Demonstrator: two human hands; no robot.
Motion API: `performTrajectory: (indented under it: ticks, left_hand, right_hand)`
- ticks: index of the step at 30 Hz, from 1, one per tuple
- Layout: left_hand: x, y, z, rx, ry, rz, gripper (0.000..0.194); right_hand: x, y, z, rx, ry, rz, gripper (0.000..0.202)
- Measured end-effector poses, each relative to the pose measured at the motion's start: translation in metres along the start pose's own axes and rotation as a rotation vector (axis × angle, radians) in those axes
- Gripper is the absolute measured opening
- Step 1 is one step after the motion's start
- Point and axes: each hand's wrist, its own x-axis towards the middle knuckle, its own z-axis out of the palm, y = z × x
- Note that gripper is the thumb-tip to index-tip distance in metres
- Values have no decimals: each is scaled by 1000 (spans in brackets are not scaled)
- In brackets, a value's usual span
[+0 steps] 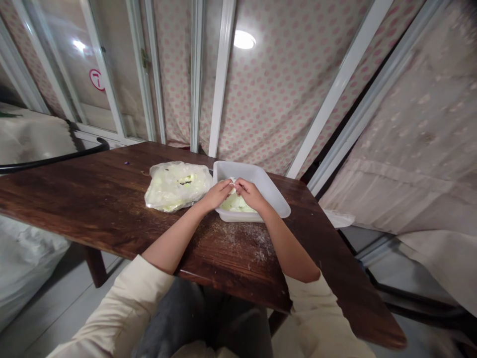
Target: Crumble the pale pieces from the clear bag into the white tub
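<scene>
My left hand [219,193] and my right hand [249,193] meet over a white plastic tub [275,199]. Their fingertips pinch a small whitish piece [233,182], too small and partly covered to name. Pale green, leafy-looking pieces [236,203] lie in the tub below my fingers. Left of the tub, close to my left wrist, a clear plastic bag [164,186] holds pale green contents; through a gap in its top a bit of light green shows.
The dark wooden table [93,199] carries a scatter of pale, powdery specks [242,243] in front of the tub. A tiny purple bit [127,162] lies at the back left. Dotted curtains [276,89] hang behind window frames. A whitish plastic bag [26,263] is low at left.
</scene>
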Motion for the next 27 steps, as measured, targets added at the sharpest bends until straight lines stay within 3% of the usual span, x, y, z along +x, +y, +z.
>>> performTrajectory:
  ticks: [7, 13, 18, 23, 27]
  left_hand:
    - [-1, 7, 1, -14, 14, 45, 33]
    - [0, 4, 2, -13, 33, 5, 42]
    - [1, -1, 3, -31, 116, -21, 32]
    - [1, 2, 4, -165, 42, -48, 30]
    - [0, 5, 4, -179, 62, -31, 26]
  right_hand:
    - [0, 2, 0, -9, 58, -6, 28]
    - [1, 5, -2, -47, 170, 0, 25]
    - [2, 7, -2, -12, 201, 32, 25]
    - [0, 8, -1, -45, 174, 27, 25]
    - [0, 11, 0, 47, 174, 46, 20]
